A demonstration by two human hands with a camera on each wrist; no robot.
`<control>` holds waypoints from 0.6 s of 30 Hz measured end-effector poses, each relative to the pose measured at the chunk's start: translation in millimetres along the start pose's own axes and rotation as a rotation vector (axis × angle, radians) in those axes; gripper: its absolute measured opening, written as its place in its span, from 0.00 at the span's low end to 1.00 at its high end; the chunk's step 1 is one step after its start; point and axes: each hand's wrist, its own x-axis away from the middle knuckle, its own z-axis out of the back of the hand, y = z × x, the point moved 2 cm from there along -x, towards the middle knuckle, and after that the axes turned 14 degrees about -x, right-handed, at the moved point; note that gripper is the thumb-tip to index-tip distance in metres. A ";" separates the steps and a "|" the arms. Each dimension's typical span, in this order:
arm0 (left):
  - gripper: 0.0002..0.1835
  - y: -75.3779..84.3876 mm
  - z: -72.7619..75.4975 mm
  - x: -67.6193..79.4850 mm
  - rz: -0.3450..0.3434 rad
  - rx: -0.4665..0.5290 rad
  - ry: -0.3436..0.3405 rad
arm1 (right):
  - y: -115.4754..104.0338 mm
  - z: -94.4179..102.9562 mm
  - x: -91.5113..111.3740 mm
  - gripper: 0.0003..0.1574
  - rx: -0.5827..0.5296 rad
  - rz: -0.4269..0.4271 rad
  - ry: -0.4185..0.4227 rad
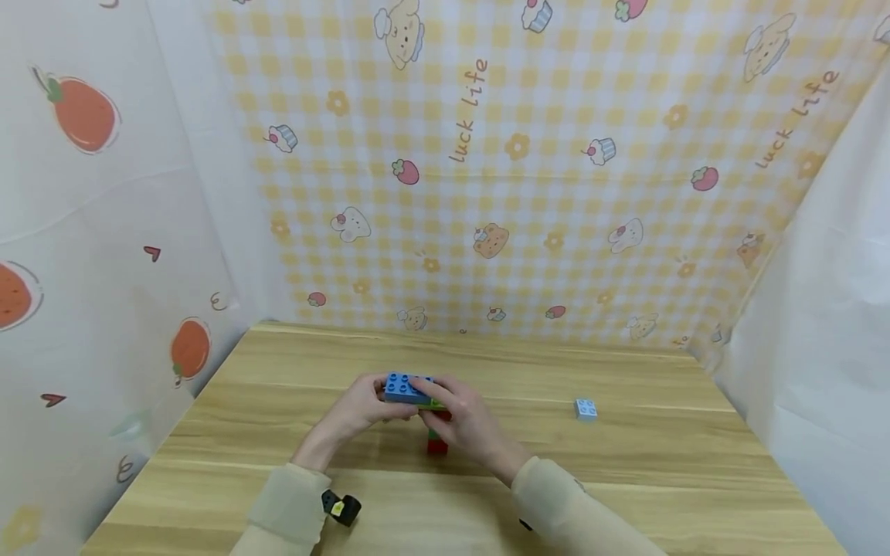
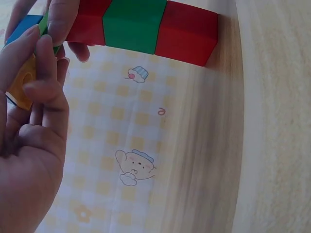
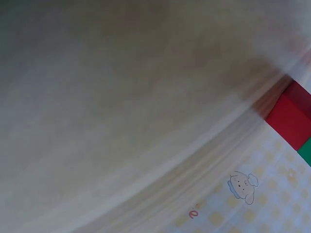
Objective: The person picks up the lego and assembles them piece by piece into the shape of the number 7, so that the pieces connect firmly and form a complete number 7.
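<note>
My left hand [image 1: 358,405] grips the left end of a blue studded toy brick [image 1: 406,398], its fingers curled beneath. An orange-yellow brick [image 2: 24,85] shows between its thumb and fingers in the left wrist view. From the right, my right hand [image 1: 473,426] pinches the other end, with fingertips on the studs and the thumb below. A lime-green piece [image 1: 436,404] lies under the blue brick there. Below stands an upright column of red [image 1: 437,447] and green [image 2: 134,25] blocks, its top partly hidden by the right hand. In the right wrist view, a blurred sleeve covers most of the frame.
A light blue four-stud brick [image 1: 585,409] lies on the wooden table [image 1: 660,432], to the right of the hands. A yellow checked cloth [image 1: 528,193] hangs behind the table's back edge. White cloths [image 1: 125,232] hang at both sides.
</note>
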 end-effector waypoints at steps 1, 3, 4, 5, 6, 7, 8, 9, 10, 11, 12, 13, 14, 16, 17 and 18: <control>0.19 0.3 -0.5 -0.2 0.000 -0.001 0.002 | 0.3 0.0 0.3 0.37 -0.005 0.003 0.004; 0.18 0.4 -1.6 -1.3 -0.002 0.003 0.003 | 1.2 0.0 0.8 0.37 -0.018 0.003 0.012; 0.18 0.8 -1.9 -2.0 -0.004 0.010 0.002 | 1.4 0.1 0.9 0.37 -0.022 0.004 0.016; 0.18 1.3 -2.2 -2.5 -0.005 0.016 0.000 | 1.4 0.3 0.8 0.37 -0.021 0.006 0.019; 0.18 1.6 -2.3 -2.9 -0.005 0.021 -0.002 | 1.4 0.5 0.8 0.37 -0.019 0.007 0.022; 0.19 1.8 -2.4 -3.1 -0.001 0.030 -0.004 | 1.4 0.6 0.8 0.37 -0.021 0.003 0.020; 0.19 1.9 -2.3 -3.2 0.003 0.036 -0.005 | 1.3 0.5 0.5 0.37 -0.022 0.003 0.017; 0.19 2.0 -1.9 -2.9 0.009 0.039 -0.003 | 1.2 0.4 0.2 0.36 -0.020 0.001 0.012; 0.19 2.0 -1.6 -2.5 0.016 0.042 -0.002 | 1.1 0.3 0.0 0.36 -0.020 0.001 0.007; 0.19 2.0 -1.1 -2.1 0.023 0.047 -0.001 | 1.0 0.1 -0.4 0.35 -0.022 0.000 0.002; 0.19 2.0 -0.7 -1.8 0.031 0.052 0.000 | 1.2 -0.2 -0.5 0.35 -0.029 -0.006 -0.004; 0.19 2.1 0.0 -1.4 0.036 0.054 0.000 | 1.2 -0.7 -0.8 0.35 -0.037 -0.010 -0.009; 0.19 2.4 0.5 -1.0 0.043 0.055 -0.001 | 1.0 -0.9 -1.1 0.34 -0.044 -0.010 -0.010; 0.20 3.1 1.3 -0.5 0.053 0.054 -0.005 | 0.9 -1.2 -1.2 0.33 -0.056 -0.010 -0.009; 0.20 3.5 1.5 -0.6 0.054 0.055 -0.009 | 0.7 -1.1 -1.2 0.33 -0.060 -0.008 -0.007; 0.20 4.2 1.7 -0.6 0.055 0.051 -0.011 | 0.6 -0.9 -1.1 0.33 -0.064 -0.006 -0.006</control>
